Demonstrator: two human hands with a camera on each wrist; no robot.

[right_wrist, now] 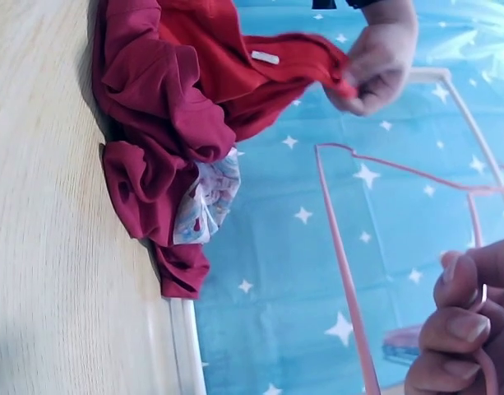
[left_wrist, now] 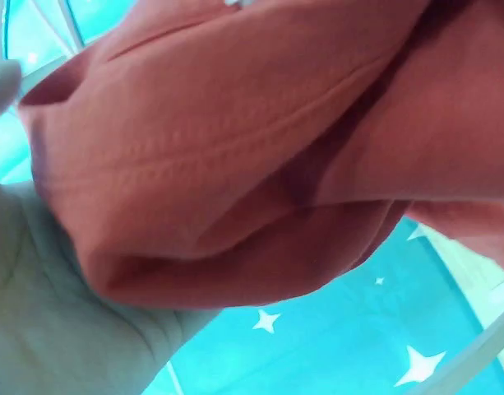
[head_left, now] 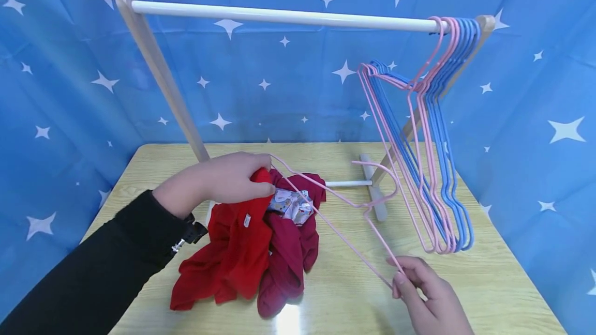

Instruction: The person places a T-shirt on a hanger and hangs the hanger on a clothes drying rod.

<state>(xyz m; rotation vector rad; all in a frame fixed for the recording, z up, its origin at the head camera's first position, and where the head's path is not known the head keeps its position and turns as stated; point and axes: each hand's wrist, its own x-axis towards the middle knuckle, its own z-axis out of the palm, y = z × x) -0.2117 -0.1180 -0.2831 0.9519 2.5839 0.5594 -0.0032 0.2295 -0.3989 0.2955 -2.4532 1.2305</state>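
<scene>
Left grip pinches red garment, arm outstretched.

Left arm: long, plain black sleeve, reaching the wrist; black strap just beside the sleeve's edge, with a small black block and silver-coloured fitting; left hand bare; right hand bare, fingernails short.

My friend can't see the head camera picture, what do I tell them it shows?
A person's left grip holds a red garment beside a maroon garment on a table; the right grip holds a pink hanger. More pink and blue hangers hang from a white rod.
</scene>
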